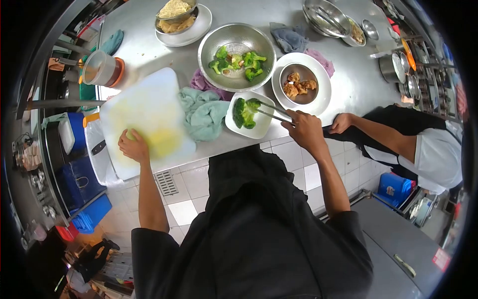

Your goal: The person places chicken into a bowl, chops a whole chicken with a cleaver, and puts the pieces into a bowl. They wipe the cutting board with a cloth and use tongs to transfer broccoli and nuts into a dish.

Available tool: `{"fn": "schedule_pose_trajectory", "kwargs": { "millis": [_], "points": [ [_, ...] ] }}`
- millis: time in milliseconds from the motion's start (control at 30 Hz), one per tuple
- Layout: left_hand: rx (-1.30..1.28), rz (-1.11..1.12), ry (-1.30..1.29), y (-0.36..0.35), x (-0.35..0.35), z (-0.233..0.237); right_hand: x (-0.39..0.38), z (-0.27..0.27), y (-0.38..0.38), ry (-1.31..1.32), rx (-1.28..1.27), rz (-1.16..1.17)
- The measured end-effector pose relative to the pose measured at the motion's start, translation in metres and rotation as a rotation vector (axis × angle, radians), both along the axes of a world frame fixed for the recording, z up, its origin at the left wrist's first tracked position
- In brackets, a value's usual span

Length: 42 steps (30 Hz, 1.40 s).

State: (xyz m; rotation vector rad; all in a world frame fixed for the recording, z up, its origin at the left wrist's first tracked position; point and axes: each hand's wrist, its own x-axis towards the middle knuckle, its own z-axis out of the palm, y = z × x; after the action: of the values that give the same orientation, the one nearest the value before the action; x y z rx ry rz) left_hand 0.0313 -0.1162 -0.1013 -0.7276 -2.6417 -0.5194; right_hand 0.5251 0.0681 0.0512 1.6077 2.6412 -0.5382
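Observation:
My right hand (pixel 304 130) grips a pair of long metal tongs (pixel 277 110). Their tips touch broccoli (pixel 244 112) in a small white square dish (pixel 260 130) at the table's near edge. My left hand (pixel 133 145) rests on a white cutting board (pixel 169 99) with yellow-green stains, its fingers bent and slightly apart. Behind the dish stands a perforated metal colander (pixel 205 52) holding several broccoli florets (pixel 254 65). To its right, a metal bowl (pixel 301 99) with browned fried pieces (pixel 298 85) sits on a white plate (pixel 323 92).
Green cloth (pixel 204 117), purple cloth (pixel 206 84) and blue cloth (pixel 288 37) lie around the colander. A noodle bowl (pixel 174 22) stands back left, a plastic tub (pixel 98 69) beside the board, and metal bowls (pixel 326 17) back right. A co-worker's hand (pixel 341 123) is at the right edge.

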Motion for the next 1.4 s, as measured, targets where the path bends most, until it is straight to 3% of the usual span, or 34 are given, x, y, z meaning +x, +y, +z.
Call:
{"fn": "schedule_pose_trajectory", "kwargs": {
  "millis": [167,267,500,700,833,900,1000,1233,1367,1400],
  "points": [
    [-0.010,0.025,-0.021,0.001,-0.001,-0.001,-0.016,0.060,0.023,0.068,0.119,-0.008],
    [-0.005,0.029,-0.009,0.000,-0.001,-0.003,-0.034,0.046,0.068,0.081,0.309,0.062],
    [-0.014,0.046,-0.045,0.002,0.000,0.001,-0.081,0.008,0.134,-0.052,0.254,0.128],
    [-0.025,0.032,-0.046,0.001,0.001,0.005,-0.089,0.036,0.121,-0.177,0.271,0.093],
    [-0.023,0.048,-0.036,0.004,0.003,0.006,-0.089,0.026,0.125,-0.085,0.407,0.192],
    [-0.035,0.049,-0.039,0.003,0.002,0.005,-0.086,0.035,0.127,-0.055,0.213,0.226],
    [-0.025,0.048,-0.044,0.002,0.003,0.005,-0.080,0.039,0.139,-0.016,0.307,0.108],
    [-0.014,0.033,-0.015,0.002,0.003,0.003,-0.079,0.016,0.173,-0.293,0.131,0.151],
    [-0.015,0.031,-0.043,0.001,0.001,0.004,-0.062,0.017,0.152,-0.211,0.255,0.207],
    [-0.002,0.016,-0.045,0.001,0.003,0.006,-0.061,0.019,0.140,-0.086,0.280,0.095]
  ]
}}
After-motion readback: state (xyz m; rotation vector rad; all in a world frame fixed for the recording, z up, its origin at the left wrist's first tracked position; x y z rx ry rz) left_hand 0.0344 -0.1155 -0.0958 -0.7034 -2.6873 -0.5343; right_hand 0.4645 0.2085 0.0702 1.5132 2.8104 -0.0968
